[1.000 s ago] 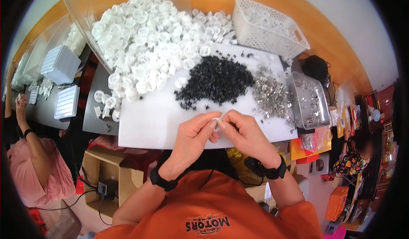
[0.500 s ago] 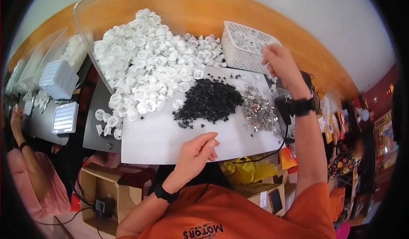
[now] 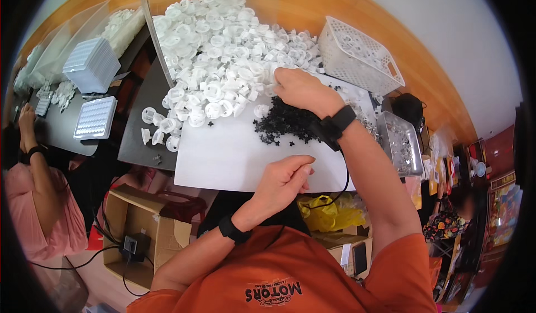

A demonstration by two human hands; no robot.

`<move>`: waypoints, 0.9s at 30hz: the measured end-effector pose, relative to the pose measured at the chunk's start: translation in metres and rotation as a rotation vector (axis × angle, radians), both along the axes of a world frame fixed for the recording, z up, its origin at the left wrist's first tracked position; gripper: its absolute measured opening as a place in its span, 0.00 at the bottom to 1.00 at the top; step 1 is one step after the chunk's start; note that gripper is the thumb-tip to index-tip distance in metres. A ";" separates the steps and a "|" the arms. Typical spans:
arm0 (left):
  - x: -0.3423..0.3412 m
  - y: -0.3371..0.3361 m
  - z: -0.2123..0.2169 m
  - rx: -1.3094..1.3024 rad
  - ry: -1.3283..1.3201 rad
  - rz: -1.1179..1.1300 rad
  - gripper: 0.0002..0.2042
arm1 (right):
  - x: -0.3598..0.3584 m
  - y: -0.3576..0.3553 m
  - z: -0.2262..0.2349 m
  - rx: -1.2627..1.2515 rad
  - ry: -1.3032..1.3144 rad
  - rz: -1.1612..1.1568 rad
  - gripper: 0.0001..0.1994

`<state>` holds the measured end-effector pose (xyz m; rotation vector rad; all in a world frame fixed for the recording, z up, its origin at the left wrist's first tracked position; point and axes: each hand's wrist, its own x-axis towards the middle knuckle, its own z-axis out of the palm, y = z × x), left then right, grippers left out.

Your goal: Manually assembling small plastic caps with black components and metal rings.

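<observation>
My right hand (image 3: 306,93) reaches over the black pile to the right edge of a big heap of white plastic caps (image 3: 218,56). Its fingertips meet the caps, and most of its fingers are hidden beneath the hand. Under the wrist lies a pile of small black cross-shaped pieces (image 3: 285,120). Close to the front edge of the white board (image 3: 223,159), my left hand (image 3: 281,185) is closed, thumb along the curled fingers; whatever may be inside is not visible. Small metallic pieces (image 3: 368,124) lie partly behind my right forearm.
A white perforated basket (image 3: 357,61) with parts in it stands at the back right. To the right is a metal tray (image 3: 401,142) of small pieces. Stacked white trays (image 3: 92,64) and another person's arm (image 3: 39,168) are at the left. A cardboard box (image 3: 139,235) sits below.
My right hand has moved left from the white basket to the heap of white caps. My left hand stays closed near the board's front edge. The whole view has shifted.
</observation>
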<state>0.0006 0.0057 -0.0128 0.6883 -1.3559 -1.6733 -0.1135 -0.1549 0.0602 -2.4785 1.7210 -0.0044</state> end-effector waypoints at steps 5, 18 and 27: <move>0.003 0.000 -0.002 0.019 0.012 -0.024 0.13 | 0.015 0.001 -0.007 -0.060 0.002 -0.042 0.11; 0.007 -0.013 0.008 0.250 0.237 0.005 0.21 | -0.054 0.107 0.034 0.452 -0.660 -0.107 0.13; 0.004 -0.010 0.005 0.150 0.182 -0.056 0.19 | -0.074 0.145 0.002 0.513 -0.983 -0.113 0.13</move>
